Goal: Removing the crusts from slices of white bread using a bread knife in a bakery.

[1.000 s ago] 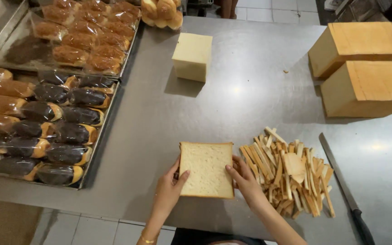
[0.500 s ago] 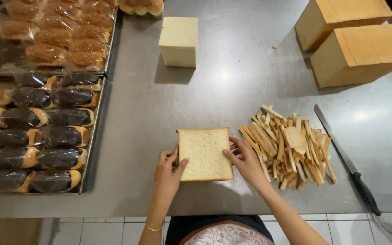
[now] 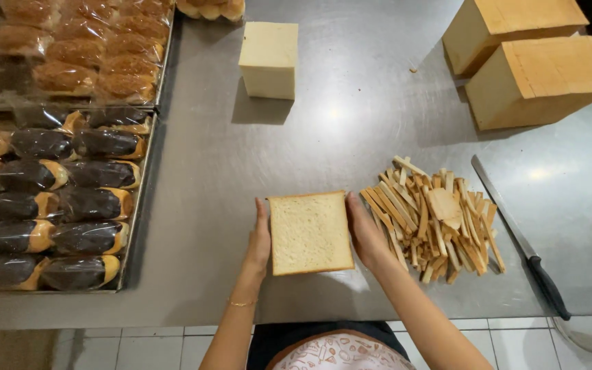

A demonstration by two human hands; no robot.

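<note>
The person stands at the near edge of a steel counter (image 3: 241,171) with a stack of bread slices (image 3: 310,231) squarely in front of the body. The left hand (image 3: 259,240) lies flat against the stack's left side and the right hand (image 3: 366,234) against its right side. The fingers of both hands are straight and pressed to the sides of the bread, so the stack is clamped between two open palms rather than gripped in a closed fist. It rests on the counter, and its top face shows a thin brown crust line along the edges.

Just right of the right hand lies a heap of cut crust strips (image 3: 433,219), and right of that a long knife (image 3: 521,238) with a dark handle, its blade pointing to the far side. On the far right stand two uncut loaves (image 3: 529,62); far and middle stands a pale trimmed block of bread (image 3: 268,58). Trays of wrapped buns (image 3: 56,199) fill the left.

By the look of it the step in hand is squaring up the stack so its edges line up. A next move would seem to call for one hand to steady the bread while the other, most likely the right, reaches for the knife.
</note>
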